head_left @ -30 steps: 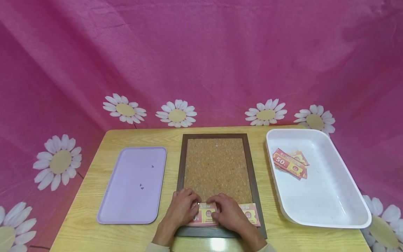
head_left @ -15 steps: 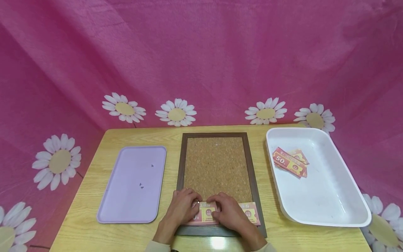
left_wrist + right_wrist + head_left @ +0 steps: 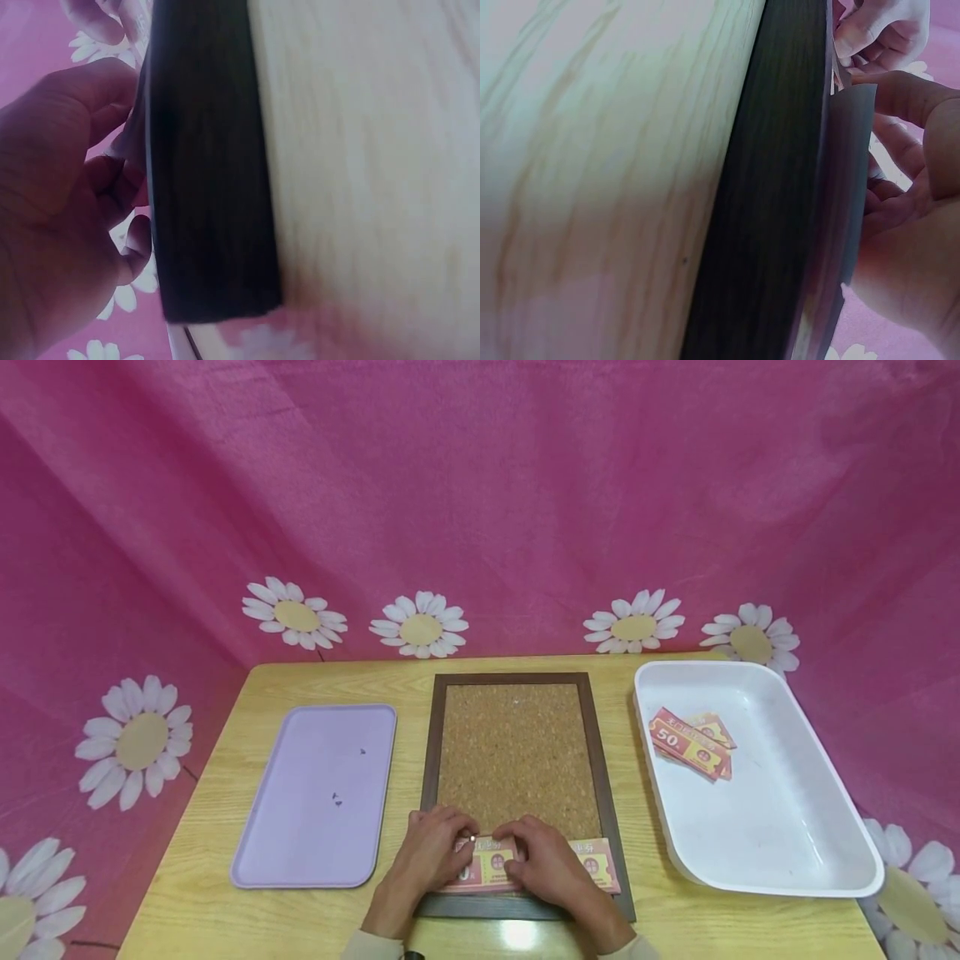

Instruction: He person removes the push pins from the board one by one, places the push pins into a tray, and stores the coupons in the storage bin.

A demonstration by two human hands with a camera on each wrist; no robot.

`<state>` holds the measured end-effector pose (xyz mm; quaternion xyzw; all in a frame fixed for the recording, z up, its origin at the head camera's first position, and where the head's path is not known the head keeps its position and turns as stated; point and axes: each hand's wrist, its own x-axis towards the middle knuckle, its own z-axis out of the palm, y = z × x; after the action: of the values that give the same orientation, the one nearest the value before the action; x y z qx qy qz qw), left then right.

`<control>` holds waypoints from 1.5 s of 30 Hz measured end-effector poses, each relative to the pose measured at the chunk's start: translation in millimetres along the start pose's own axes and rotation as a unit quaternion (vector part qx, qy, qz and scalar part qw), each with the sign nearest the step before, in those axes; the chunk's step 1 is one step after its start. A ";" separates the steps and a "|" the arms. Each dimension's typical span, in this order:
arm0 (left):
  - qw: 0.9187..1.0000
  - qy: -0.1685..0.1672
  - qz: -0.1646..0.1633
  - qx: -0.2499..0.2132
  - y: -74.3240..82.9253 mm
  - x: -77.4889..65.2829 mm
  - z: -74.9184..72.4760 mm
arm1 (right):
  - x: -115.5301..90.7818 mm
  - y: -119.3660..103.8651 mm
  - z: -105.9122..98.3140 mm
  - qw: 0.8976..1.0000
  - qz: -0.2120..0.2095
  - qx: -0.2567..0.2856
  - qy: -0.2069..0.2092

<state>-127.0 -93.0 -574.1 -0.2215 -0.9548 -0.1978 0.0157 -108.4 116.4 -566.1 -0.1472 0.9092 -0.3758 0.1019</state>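
Red and yellow paper coupons [image 3: 600,868] lie side by side along the lower edge of a cork board [image 3: 517,760] with a dark brown frame. My left hand [image 3: 435,852] pinches the left part of the coupons, its fingertips bent at their top edge beside a tiny shiny dot. My right hand [image 3: 546,864] holds the middle of the row between curled index finger and thumb, covering part of the print. In the right wrist view a coupon's end [image 3: 851,172] stands slightly raised off the frame. The left wrist view shows my left fingers [image 3: 112,97] bent against the paper by the frame's edge.
To the left lies a purple tray [image 3: 300,827] with several tiny pins [image 3: 337,802]. A white basin [image 3: 765,810] on the right contains a fanned pile of coupons [image 3: 688,745]. A small clear pin [image 3: 516,701] shows near the cork's top. Behind the wooden table [image 3: 187,893] hangs a pink daisy-print cloth.
Both hands keep almost the same place on the coupons. The whole head view has drifted up slightly.
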 end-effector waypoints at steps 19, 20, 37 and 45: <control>1.000 -0.017 0.002 0.022 -1.7 1.4 -0.8 | 0.1 -0.2 0.1 1.000 0.000 -0.001 0.004; 1.000 -0.015 0.004 0.022 -1.7 1.1 -0.8 | 0.0 -0.2 0.0 1.000 0.000 0.000 0.004; 1.000 0.000 0.023 0.015 -5.1 -1.3 -0.1 | -0.6 1.1 0.6 1.000 0.002 0.010 0.001; 0.999 0.013 0.033 0.016 -5.4 -1.6 -4.0 | -1.2 1.3 1.0 1.000 -0.001 0.011 0.002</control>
<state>-128.1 -99.6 -572.6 -0.2503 -0.9496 -0.1849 0.0378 -107.2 117.1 -567.6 -0.1464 0.9051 -0.3861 0.1012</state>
